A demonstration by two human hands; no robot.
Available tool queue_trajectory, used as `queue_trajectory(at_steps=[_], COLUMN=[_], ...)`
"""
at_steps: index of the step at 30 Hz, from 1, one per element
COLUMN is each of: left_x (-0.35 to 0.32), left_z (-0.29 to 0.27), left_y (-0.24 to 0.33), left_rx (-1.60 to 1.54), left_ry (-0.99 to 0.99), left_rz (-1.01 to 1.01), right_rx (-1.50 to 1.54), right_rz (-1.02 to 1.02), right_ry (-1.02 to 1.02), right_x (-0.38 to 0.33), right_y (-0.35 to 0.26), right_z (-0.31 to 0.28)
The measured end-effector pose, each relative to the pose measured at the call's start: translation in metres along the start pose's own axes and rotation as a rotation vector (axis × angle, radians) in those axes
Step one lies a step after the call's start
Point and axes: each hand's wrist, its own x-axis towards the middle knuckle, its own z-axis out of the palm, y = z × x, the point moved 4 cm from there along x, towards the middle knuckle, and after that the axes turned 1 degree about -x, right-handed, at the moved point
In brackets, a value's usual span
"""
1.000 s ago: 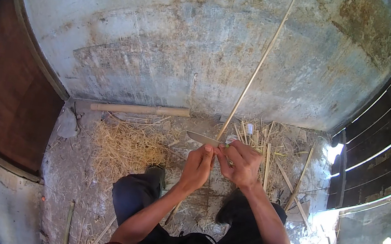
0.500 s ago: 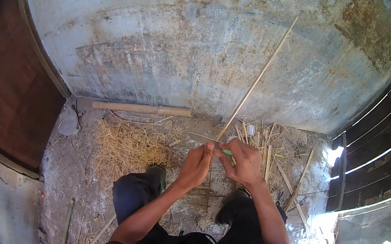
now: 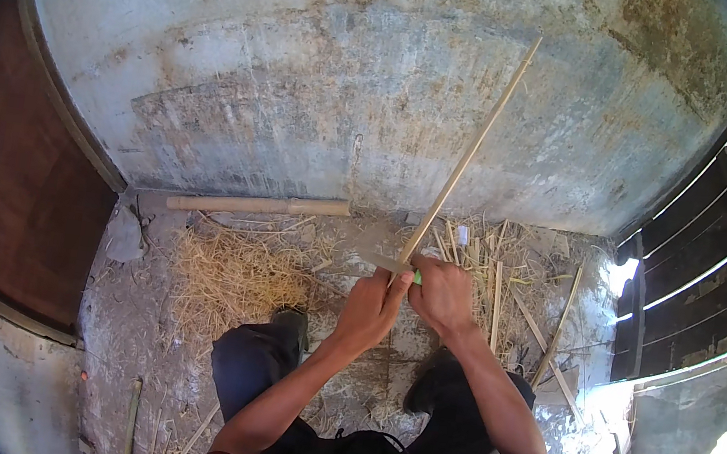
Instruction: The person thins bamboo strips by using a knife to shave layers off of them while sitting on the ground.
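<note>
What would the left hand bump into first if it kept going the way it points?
Probably the knife blade just beyond the left hand, then straw litter and the wall; depth is unclear.

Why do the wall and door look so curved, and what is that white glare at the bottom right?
In the head view the fisheye lens bends the concrete wall and brown door toward the black rim; sunlight through the slatted gate overexposes the ground at lower right; the hands and the long bamboo strip sit in even shade, fairly sharp.
</note>
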Motion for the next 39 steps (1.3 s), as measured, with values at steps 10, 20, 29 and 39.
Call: queue_trajectory(at_steps=[10, 20, 29, 39], left_x=[0.007, 0.016, 0.012, 0.006], left_z=[0.012, 0.013, 0.023, 0.031], left_y=[-0.021, -0.012, -0.013, -0.022], left_rx=[0.104, 0.226, 0.374, 0.417], left_ry=[0.139, 0.100, 0.100, 0.088], left_rz=[-0.013, -0.145, -0.092, -0.057], right_rx=[-0.108, -0.234, -0.225, -0.289], right_rz=[0.045, 0.135, 0.140, 0.245], right_ry=[-0.029, 0.020, -0.022, -0.005], right_x=[0.009, 0.011, 0.012, 0.026], right_y=[0.010, 0.008, 0.018, 0.056], right_z=[0.027, 0.024, 0.025, 0.030])
